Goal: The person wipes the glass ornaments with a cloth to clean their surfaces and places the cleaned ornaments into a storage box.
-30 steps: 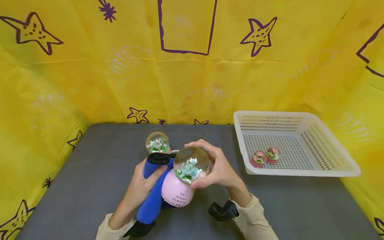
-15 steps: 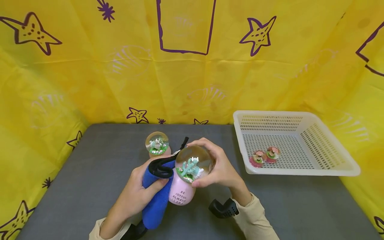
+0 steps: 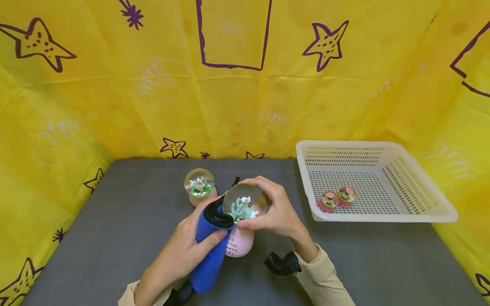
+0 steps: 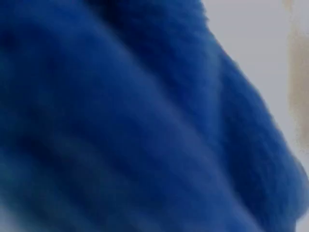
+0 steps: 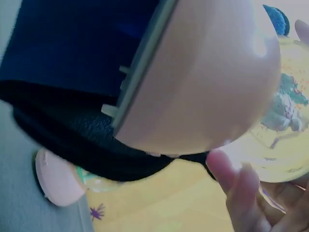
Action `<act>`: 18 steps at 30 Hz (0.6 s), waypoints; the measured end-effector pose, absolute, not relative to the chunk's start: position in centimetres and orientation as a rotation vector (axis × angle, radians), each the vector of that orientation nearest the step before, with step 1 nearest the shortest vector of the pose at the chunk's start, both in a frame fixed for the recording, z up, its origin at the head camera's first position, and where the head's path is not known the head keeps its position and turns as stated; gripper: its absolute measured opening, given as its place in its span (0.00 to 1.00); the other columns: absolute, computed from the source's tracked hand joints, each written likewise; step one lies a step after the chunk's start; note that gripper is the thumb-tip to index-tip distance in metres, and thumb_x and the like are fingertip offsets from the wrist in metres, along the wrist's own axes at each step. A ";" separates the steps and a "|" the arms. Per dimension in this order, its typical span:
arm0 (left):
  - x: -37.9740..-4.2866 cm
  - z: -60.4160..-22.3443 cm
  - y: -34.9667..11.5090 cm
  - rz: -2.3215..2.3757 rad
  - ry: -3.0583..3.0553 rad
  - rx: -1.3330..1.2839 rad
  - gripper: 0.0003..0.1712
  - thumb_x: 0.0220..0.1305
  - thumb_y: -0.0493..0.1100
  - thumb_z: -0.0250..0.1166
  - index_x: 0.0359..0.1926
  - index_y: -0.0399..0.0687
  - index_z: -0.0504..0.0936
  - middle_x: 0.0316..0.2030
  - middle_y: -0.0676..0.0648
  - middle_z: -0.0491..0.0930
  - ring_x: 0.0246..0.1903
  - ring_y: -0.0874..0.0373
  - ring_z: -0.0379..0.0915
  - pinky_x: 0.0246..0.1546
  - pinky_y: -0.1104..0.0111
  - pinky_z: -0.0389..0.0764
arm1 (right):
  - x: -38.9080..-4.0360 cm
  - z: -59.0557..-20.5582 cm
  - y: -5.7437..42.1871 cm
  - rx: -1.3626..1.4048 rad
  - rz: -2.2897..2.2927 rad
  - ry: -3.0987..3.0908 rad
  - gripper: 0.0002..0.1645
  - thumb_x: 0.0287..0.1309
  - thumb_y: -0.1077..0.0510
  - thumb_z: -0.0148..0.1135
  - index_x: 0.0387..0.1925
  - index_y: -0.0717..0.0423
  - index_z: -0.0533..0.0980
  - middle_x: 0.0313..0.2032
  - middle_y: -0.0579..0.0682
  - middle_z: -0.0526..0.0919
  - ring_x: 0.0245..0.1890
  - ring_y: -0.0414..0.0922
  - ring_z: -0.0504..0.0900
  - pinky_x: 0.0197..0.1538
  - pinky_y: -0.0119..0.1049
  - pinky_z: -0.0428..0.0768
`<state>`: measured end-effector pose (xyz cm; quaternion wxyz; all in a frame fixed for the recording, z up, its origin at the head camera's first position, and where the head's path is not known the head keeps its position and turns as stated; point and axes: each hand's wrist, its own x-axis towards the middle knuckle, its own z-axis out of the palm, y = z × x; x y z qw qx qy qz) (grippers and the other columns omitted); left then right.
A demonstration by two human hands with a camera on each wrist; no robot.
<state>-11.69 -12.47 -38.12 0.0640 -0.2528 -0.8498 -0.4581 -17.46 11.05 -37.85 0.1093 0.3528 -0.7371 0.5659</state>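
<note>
In the head view my right hand grips the glass ball of a large snow globe, its fingers over the back and the thumb across the front. Its pink lettered base tilts below, partly covered. My left hand holds a folded blue cloth with black edging, pressed against the globe's left side. Up close in the right wrist view are the pink base and the cloth against its underside. Blue cloth fills most of the left wrist view, blurred; no fingers show clearly there.
Behind the left hand a second snow globe stands upright on the grey table. At the right is a white plastic basket, with two small pink globes inside near its left front corner. A yellow patterned curtain encloses the table.
My left hand and the cloth have shifted right across the globe's base, covering some lettering. The base has swung slightly right. My right hand stays nearly in place on the ball.
</note>
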 end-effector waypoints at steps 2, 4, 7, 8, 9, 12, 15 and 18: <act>-11.7 -38.3 -12.4 -1.460 -2.546 -0.758 0.32 0.67 0.42 0.64 0.70 0.62 0.65 0.56 0.52 0.80 0.48 0.64 0.77 0.46 0.67 0.79 | -17.4 -37.7 11.1 1.069 1.729 -2.150 0.43 0.31 0.59 0.83 0.56 0.56 0.77 0.45 0.53 0.83 0.44 0.43 0.79 0.49 0.34 0.78; -11.8 -38.5 -12.4 -1.545 -2.499 -0.740 0.29 0.68 0.40 0.62 0.68 0.60 0.67 0.54 0.51 0.80 0.47 0.64 0.77 0.47 0.69 0.79 | -17.3 -37.5 11.2 1.103 1.791 -2.133 0.44 0.32 0.58 0.83 0.57 0.57 0.77 0.46 0.54 0.82 0.46 0.44 0.79 0.51 0.35 0.78; -12.0 -38.7 -12.4 -1.626 -2.375 -0.693 0.25 0.67 0.34 0.60 0.63 0.54 0.72 0.51 0.50 0.82 0.47 0.65 0.77 0.48 0.74 0.77 | -17.2 -37.3 11.3 1.165 1.869 -2.101 0.45 0.38 0.50 0.83 0.59 0.59 0.75 0.49 0.57 0.80 0.49 0.45 0.78 0.53 0.36 0.78; -12.1 -38.7 -12.4 -1.640 -2.326 -0.679 0.23 0.67 0.32 0.60 0.61 0.51 0.74 0.51 0.50 0.82 0.47 0.66 0.77 0.48 0.75 0.77 | -17.2 -37.2 11.3 1.186 1.885 -2.093 0.46 0.40 0.46 0.82 0.60 0.60 0.74 0.49 0.57 0.80 0.50 0.44 0.77 0.50 0.35 0.78; -12.2 -38.8 -12.4 -1.648 -2.283 -0.667 0.22 0.66 0.31 0.60 0.60 0.48 0.75 0.51 0.51 0.82 0.48 0.66 0.77 0.49 0.76 0.76 | -17.2 -37.2 11.3 1.210 1.908 -2.080 0.47 0.42 0.43 0.81 0.60 0.61 0.73 0.50 0.58 0.79 0.50 0.44 0.76 0.46 0.33 0.79; -12.5 -38.8 -12.5 -1.714 -2.197 -0.657 0.22 0.66 0.28 0.59 0.60 0.41 0.76 0.54 0.55 0.81 0.53 0.67 0.77 0.54 0.78 0.75 | -17.2 -37.3 11.3 1.278 1.951 -2.033 0.51 0.44 0.38 0.79 0.62 0.65 0.71 0.52 0.61 0.77 0.52 0.44 0.76 0.48 0.32 0.79; -12.7 -39.0 -12.7 -1.914 -2.158 -0.649 0.22 0.69 0.29 0.54 0.62 0.44 0.75 0.56 0.59 0.80 0.56 0.67 0.76 0.56 0.77 0.75 | -17.3 -37.4 11.3 1.338 1.997 -1.969 0.53 0.44 0.38 0.78 0.62 0.69 0.70 0.54 0.58 0.77 0.54 0.46 0.76 0.55 0.36 0.78; -12.4 -39.0 -12.9 -2.220 -2.121 -0.639 0.17 0.74 0.35 0.48 0.57 0.51 0.77 0.47 0.59 0.82 0.48 0.66 0.79 0.49 0.74 0.79 | -17.5 -37.5 11.3 1.392 2.042 -1.911 0.55 0.45 0.37 0.77 0.62 0.71 0.68 0.57 0.51 0.78 0.56 0.46 0.75 0.63 0.41 0.73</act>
